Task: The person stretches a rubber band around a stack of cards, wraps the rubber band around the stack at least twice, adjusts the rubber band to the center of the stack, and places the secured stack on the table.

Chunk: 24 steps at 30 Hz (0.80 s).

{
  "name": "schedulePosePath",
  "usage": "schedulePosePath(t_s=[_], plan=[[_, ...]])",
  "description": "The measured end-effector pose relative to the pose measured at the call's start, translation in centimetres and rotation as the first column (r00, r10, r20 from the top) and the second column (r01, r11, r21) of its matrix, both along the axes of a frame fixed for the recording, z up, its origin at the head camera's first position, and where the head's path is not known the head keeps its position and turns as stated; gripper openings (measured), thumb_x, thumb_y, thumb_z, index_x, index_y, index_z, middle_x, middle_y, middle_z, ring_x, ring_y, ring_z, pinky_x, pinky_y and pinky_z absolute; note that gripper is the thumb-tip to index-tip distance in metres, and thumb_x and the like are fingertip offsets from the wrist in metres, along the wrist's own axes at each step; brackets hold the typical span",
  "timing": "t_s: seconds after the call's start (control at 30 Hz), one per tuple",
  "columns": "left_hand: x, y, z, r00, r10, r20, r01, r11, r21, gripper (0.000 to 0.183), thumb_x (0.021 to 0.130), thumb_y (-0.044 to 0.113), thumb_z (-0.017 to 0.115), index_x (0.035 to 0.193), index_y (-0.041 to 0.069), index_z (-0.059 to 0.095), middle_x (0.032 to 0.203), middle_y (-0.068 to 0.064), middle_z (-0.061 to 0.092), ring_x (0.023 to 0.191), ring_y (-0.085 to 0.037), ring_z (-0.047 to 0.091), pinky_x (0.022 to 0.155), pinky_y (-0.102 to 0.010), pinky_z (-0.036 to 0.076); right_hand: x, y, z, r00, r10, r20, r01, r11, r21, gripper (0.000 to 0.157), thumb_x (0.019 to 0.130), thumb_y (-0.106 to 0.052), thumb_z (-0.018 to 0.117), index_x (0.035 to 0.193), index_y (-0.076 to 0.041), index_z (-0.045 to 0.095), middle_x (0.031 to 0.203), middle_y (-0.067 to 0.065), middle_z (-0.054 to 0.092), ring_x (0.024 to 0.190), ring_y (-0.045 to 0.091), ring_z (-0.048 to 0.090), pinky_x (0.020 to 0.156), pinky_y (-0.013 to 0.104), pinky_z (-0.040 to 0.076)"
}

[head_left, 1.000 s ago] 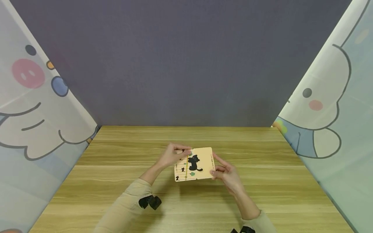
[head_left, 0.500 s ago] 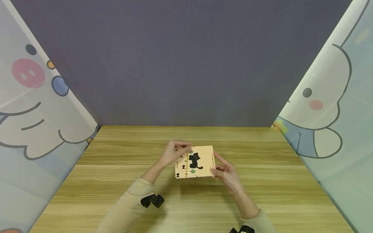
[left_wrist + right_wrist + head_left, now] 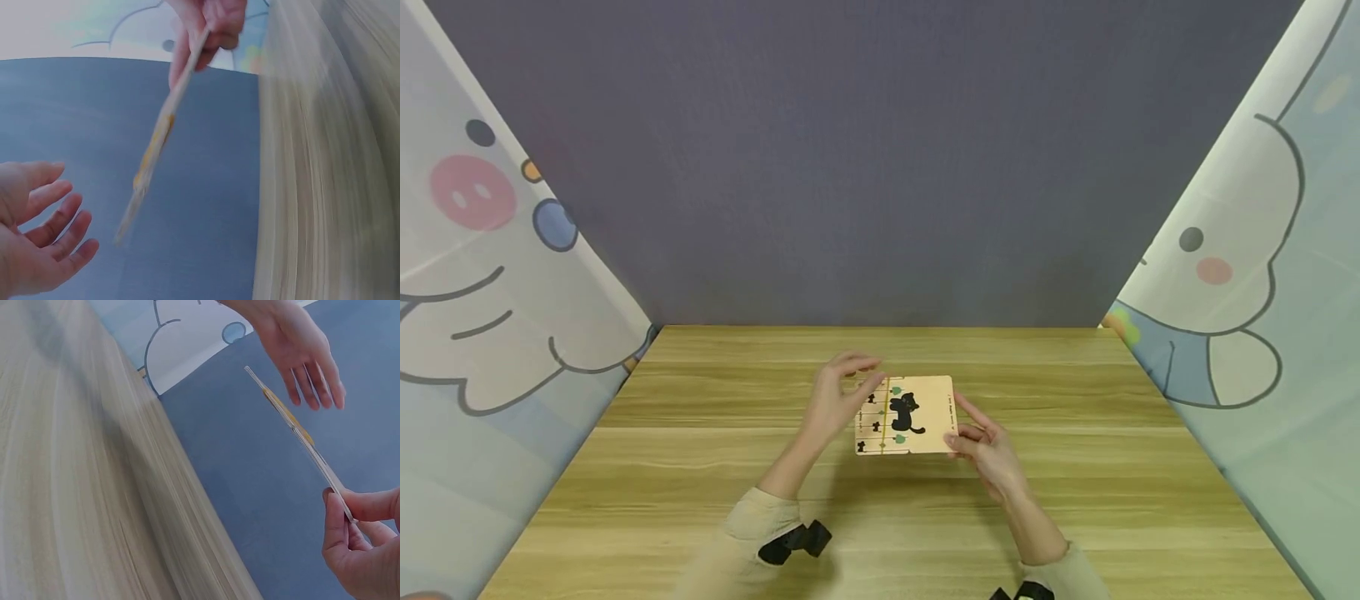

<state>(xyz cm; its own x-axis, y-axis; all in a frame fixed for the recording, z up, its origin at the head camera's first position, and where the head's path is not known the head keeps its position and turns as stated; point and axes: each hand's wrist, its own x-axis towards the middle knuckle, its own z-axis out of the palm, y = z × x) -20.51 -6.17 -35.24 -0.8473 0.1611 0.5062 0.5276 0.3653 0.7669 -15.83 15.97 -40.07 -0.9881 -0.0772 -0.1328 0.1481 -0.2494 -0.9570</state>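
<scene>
A thin, cream-coloured notebook [image 3: 936, 414] with a black cat on its cover is held above the table in the head view. Along its left part runs a yellow elastic band [image 3: 884, 421]. My right hand [image 3: 995, 458] pinches the right edge between thumb and fingers, as the right wrist view also shows at the notebook's near end [image 3: 319, 461]. Beside the far left corner is my left hand [image 3: 833, 400], its fingers loosely extended. In the left wrist view, that hand [image 3: 37, 234] is apart from the notebook, which appears edge-on [image 3: 164, 122].
Beneath both hands lies a wood-grain table [image 3: 715, 375]. A dark grey panel [image 3: 880, 167] rises behind it, with cartoon-printed sheets [image 3: 512, 333] on either side. Small black devices [image 3: 793, 542] are strapped at both wrists.
My left hand has let go of the notebook's left part and drawn slightly away, its fingers spreading. The notebook has shifted slightly up and right, still in my right hand.
</scene>
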Motion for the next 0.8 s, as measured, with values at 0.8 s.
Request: schedulePosePath(t_s=[0.8], plan=[[2.7,0.7,-11.6,0.984,-0.102,0.146,0.005,0.834,0.552,0.021,0.086,0.016,0.058,0.102,0.003,0.064,0.085,-0.012,0.065,0.071,-0.023,0.063,0.058,-0.036,0.053,-0.8,0.3,0.2,0.996,-0.079,0.037,0.083,0.992,-0.093,0.069,0.078,0.015,0.055,0.137,-0.014,0.033,0.083,0.008,0.063,0.071,0.014,0.058,0.063,0.022,0.050]])
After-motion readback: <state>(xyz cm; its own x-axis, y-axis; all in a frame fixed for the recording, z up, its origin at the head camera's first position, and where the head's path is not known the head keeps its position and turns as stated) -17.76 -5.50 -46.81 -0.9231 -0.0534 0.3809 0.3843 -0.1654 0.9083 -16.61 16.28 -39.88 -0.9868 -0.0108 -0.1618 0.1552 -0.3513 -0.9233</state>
